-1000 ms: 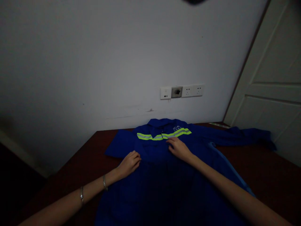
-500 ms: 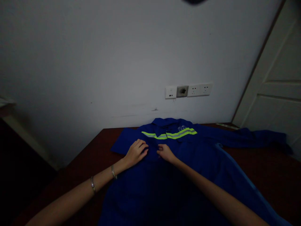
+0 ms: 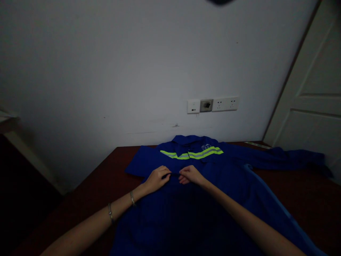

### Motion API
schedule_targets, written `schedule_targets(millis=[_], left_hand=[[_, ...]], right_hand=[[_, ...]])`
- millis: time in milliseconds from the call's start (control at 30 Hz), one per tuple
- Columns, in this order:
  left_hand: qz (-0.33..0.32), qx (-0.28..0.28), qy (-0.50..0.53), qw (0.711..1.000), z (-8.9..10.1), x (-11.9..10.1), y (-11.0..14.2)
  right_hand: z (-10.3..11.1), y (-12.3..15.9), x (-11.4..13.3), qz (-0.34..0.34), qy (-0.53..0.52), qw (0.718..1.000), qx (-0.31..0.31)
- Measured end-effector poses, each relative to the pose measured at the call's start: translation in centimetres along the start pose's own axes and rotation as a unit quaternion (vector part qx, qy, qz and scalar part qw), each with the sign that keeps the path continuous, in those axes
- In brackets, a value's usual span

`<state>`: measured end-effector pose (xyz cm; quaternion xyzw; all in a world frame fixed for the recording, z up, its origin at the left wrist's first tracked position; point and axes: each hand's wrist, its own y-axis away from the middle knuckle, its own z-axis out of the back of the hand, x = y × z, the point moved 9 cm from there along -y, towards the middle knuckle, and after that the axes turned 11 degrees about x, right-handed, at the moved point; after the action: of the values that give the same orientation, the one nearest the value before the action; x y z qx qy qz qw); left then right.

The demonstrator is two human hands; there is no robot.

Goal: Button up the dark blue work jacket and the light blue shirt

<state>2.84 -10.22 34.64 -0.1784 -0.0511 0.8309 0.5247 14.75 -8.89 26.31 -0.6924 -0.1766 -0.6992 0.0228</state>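
Between the hands, dim blue jacket cloth.

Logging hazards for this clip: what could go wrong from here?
The left hand and right hand seem to pinch a fold of the blue garment; tugging might skew its reflective stripe. The bracelets on the left arm could snag the cloth. Dim light may hide creases lower down.

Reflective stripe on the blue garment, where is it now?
In the head view, slightly right of centre: the stripe crosses the blue garment, below the collar and beyond the left hand and right hand.
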Motion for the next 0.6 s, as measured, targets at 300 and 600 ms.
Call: schedule_targets(millis=[300, 600], left_hand=[[0.083, -0.035, 0.157, 0.983, 1.4, 2.0, -0.4], [0.076, -0.117, 0.086, 0.986, 4.0, 0.6, 0.1]], right_hand=[[-0.6, 3.6, 8.5, 0.287, 0.383, 0.875, -0.069], [-1.9, 1.1, 8.8, 0.344, 0.338, 0.876, 0.009]])
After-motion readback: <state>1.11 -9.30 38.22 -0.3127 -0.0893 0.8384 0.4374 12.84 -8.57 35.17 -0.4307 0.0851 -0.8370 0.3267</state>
